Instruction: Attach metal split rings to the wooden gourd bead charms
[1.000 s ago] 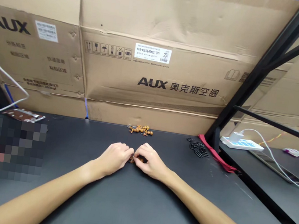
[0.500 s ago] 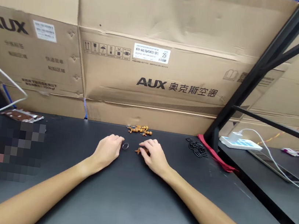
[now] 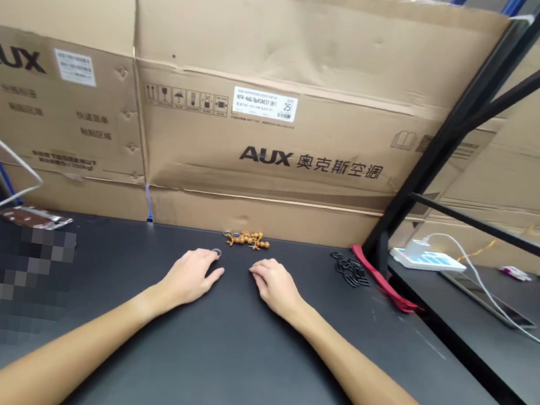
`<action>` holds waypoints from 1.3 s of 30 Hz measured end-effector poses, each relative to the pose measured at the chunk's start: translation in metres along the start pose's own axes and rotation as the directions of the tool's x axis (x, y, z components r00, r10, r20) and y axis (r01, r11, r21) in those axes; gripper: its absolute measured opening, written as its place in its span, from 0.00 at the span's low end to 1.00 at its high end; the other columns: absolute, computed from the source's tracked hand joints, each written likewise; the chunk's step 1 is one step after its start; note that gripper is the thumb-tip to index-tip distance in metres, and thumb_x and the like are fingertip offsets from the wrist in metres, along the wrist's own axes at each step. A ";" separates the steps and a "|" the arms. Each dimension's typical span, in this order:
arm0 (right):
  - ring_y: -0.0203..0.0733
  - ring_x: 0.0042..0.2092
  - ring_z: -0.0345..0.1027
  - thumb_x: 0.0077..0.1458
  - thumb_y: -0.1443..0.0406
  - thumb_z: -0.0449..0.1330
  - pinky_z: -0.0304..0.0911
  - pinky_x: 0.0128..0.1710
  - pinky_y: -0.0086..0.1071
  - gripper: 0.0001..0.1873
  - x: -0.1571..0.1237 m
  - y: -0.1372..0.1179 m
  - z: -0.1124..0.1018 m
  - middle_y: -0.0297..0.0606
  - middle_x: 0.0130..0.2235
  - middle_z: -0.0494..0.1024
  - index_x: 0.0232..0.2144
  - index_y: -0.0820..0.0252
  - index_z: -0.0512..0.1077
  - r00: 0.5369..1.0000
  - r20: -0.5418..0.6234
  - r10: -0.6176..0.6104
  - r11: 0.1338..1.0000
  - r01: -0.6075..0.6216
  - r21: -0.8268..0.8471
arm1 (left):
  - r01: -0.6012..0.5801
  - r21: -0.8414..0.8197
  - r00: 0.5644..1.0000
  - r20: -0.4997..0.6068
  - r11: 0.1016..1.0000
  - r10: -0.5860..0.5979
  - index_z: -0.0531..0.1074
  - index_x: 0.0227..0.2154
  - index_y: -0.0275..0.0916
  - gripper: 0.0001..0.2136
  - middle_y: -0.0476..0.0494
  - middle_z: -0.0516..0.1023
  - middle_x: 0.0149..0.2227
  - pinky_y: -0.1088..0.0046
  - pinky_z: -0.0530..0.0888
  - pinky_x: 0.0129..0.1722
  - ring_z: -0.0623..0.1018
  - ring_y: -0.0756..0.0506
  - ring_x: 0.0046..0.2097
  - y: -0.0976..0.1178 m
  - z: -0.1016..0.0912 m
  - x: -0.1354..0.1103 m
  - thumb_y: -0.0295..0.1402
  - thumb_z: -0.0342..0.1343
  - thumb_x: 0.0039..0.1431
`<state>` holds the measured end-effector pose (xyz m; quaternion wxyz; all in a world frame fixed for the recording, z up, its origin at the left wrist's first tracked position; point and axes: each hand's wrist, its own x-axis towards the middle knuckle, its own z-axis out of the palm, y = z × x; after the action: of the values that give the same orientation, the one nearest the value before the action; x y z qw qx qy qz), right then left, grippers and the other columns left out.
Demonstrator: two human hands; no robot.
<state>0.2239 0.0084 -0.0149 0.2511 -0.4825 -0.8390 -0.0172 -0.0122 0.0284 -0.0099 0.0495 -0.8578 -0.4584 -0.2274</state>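
Has the left hand [image 3: 189,277] at the table [image 3: 226,371] with thumb spread from fingers and the ring [image 3: 217,252] at their tips. Holds the right hand [image 3: 278,287] opposite with fingers curled towards the thumb; cannot tell whether around anything. Shows the beads [image 3: 247,240] beyond both, by the cardboard [image 3: 268,218].

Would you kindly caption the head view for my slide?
Left hand by a ring, right hand opposite, orange beaded trinkets beyond.

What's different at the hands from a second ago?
The left hand let go of a brown beaded piece and moved left; the right hand moved right, and that piece is out of sight. A ring shows partly behind the left hand. The beaded pile and black links stayed put.
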 end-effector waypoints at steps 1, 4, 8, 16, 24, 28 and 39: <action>0.44 0.43 0.68 0.60 0.71 0.52 0.63 0.44 0.38 0.12 0.001 0.002 0.000 0.41 0.42 0.78 0.39 0.59 0.76 1.000 -0.001 0.016 1.000 -0.016 -0.009 | 0.026 0.037 1.000 -0.006 0.999 -0.026 0.71 0.46 0.33 0.17 0.32 0.76 0.47 0.58 0.69 0.49 0.74 0.37 0.49 0.000 0.001 0.003 0.40 0.48 0.63; 0.46 0.44 0.68 0.60 0.70 0.52 0.63 0.43 0.39 0.12 0.004 0.005 0.000 0.41 0.43 0.78 0.39 0.58 0.76 0.999 -0.009 0.048 0.998 -0.048 -0.040 | 0.057 0.130 0.998 -0.035 0.990 -0.053 0.70 0.46 0.32 0.18 0.30 0.75 0.48 0.56 0.68 0.49 0.73 0.35 0.50 -0.002 0.006 0.017 0.41 0.48 0.62; 0.45 0.44 0.68 0.61 0.70 0.52 0.62 0.42 0.37 0.12 0.006 0.006 0.001 0.40 0.43 0.78 0.41 0.57 0.75 0.999 -0.016 0.040 0.998 -0.040 -0.051 | -0.067 0.127 0.998 -0.011 0.990 0.069 0.64 0.55 0.33 0.23 0.32 0.64 0.60 0.57 0.61 0.58 0.64 0.36 0.61 -0.008 0.020 0.045 0.42 0.47 0.63; 0.43 0.45 0.67 0.62 0.68 0.51 0.61 0.43 0.35 0.12 0.005 0.007 -0.001 0.38 0.44 0.78 0.42 0.57 0.75 0.999 -0.004 0.052 0.997 -0.052 -0.064 | -0.246 0.104 0.968 0.083 0.964 0.238 0.68 0.50 0.34 0.16 0.34 0.73 0.53 0.57 0.63 0.57 0.70 0.38 0.56 0.002 0.021 0.062 0.36 0.45 0.65; 0.47 0.47 0.63 0.58 0.64 0.57 0.59 0.44 0.40 0.09 0.003 0.004 -0.003 0.41 0.44 0.76 0.40 0.57 0.75 0.990 -0.141 -0.012 1.000 0.013 0.010 | -0.276 -0.157 0.957 0.045 0.948 0.286 0.70 0.46 0.40 0.11 0.42 0.76 0.46 0.64 0.71 0.48 0.75 0.43 0.46 0.030 -0.006 -0.004 0.31 0.45 0.66; 0.48 0.50 0.59 0.54 0.56 0.61 0.59 0.47 0.42 0.14 -0.002 -0.010 -0.005 0.42 0.48 0.73 0.41 0.56 0.74 0.980 -0.159 -0.121 0.987 0.137 0.087 | -0.240 -0.316 0.965 0.028 0.918 0.262 0.68 0.49 0.41 0.12 0.42 0.74 0.47 0.65 0.71 0.49 0.74 0.44 0.47 0.031 -0.005 -0.010 0.31 0.49 0.63; 0.47 0.50 0.58 0.56 0.68 0.57 0.59 0.47 0.43 0.03 -0.006 -0.014 -0.004 0.42 0.45 0.70 0.30 0.59 0.69 0.988 -0.061 -0.144 0.973 0.153 0.175 | -0.181 -0.436 0.980 -0.004 0.882 0.199 0.68 0.42 0.40 0.09 0.45 0.73 0.41 0.68 0.71 0.45 0.74 0.46 0.42 0.028 -0.003 -0.006 0.25 0.50 0.59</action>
<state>0.2163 -0.0046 -0.0112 0.3116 -0.3933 -0.8645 0.0278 0.0065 0.0071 -0.0067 -0.1302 -0.8924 -0.3108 -0.3001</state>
